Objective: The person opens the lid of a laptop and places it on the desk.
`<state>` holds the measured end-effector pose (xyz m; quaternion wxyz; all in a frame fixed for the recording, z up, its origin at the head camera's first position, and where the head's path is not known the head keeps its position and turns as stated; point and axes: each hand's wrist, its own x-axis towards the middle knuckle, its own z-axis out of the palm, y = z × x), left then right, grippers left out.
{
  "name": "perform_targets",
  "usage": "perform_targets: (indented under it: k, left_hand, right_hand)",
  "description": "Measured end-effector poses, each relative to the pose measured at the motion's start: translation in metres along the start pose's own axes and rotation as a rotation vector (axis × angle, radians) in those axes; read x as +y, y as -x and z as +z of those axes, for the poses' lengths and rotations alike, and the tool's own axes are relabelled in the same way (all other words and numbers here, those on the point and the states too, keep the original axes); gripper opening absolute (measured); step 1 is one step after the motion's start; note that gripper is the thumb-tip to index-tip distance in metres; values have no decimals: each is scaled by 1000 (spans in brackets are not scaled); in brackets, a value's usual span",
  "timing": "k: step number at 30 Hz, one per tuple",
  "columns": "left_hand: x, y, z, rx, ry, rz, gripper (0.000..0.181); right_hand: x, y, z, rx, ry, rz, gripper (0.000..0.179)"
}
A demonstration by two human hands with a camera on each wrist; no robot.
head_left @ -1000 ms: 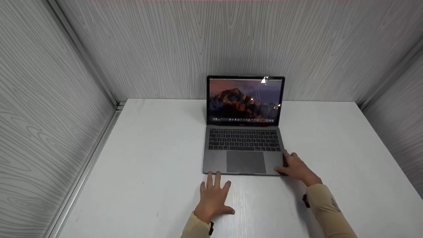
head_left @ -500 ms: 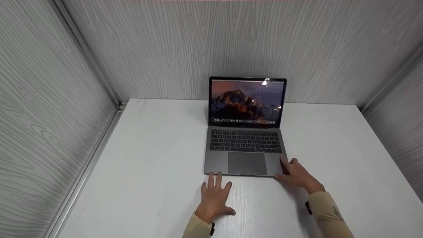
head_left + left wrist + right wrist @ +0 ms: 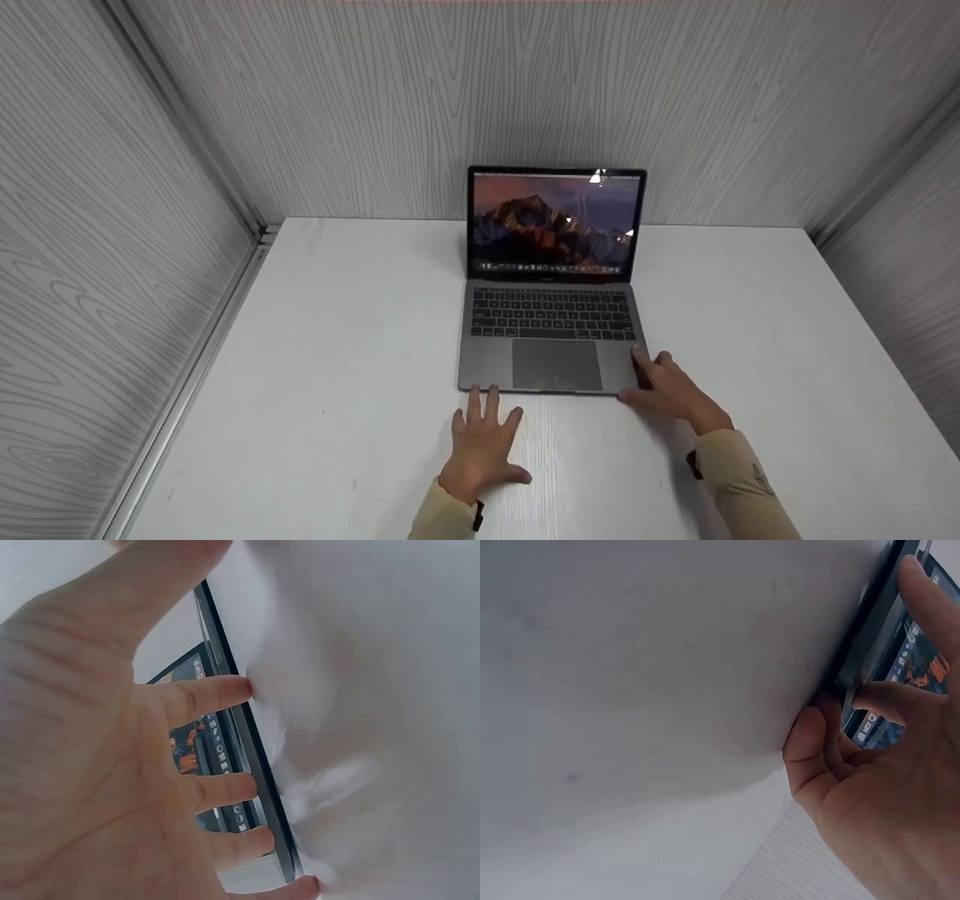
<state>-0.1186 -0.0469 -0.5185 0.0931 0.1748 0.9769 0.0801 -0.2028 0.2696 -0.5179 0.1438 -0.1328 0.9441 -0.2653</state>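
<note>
A grey laptop (image 3: 556, 364) stands unfolded on the white table, its lit screen (image 3: 555, 225) showing a mountain picture. My left hand (image 3: 480, 452) lies with spread, straight fingers just in front of the laptop, two fingertips at its front edge. In the left wrist view, those fingers (image 3: 217, 791) reach across in front of the laptop's dark edge (image 3: 264, 780). My right hand (image 3: 673, 391) holds the laptop's front right corner. The thumb is at the front edge and the index finger on top near the side; the other fingers (image 3: 808, 736) curl low beside the corner.
The white table (image 3: 352, 315) extends on both sides of the laptop. Grey wood-grain panels close off the back (image 3: 375, 112), the left (image 3: 82, 300) and the right (image 3: 900, 285). A metal rail (image 3: 191, 390) runs along the left side.
My right hand has shifted slightly toward the front; its thumb has gone from the laptop's top to the front edge, its index finger onto the top. The left hand stays put.
</note>
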Motion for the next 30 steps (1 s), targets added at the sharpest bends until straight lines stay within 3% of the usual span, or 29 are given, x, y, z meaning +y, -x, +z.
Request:
perform_targets:
  k: [17,20,23,24,26,30]
  left_hand:
    - [-9,7,-2,3,20,19,94]
    - [-13,8,-7,-36,71,38,83]
    - [-28,5,-21,-60,177,63,66]
    - [-35,3,-27,-46,221,71,60]
    - [-51,-3,-36,56,251,103,48]
    - [-81,-19,-42,393,139,109,34]
  right_hand:
    - [-5,-4,4,-3,-14,17,90]
    - [-5,-2,6,-4,-16,15,91]
    - [-6,-3,7,5,-20,5,90]
    - [-6,-5,6,6,-23,1,90]
    - [-6,-8,5,10,-26,2,91]
    - [-4,-12,2,49,-40,3,87]
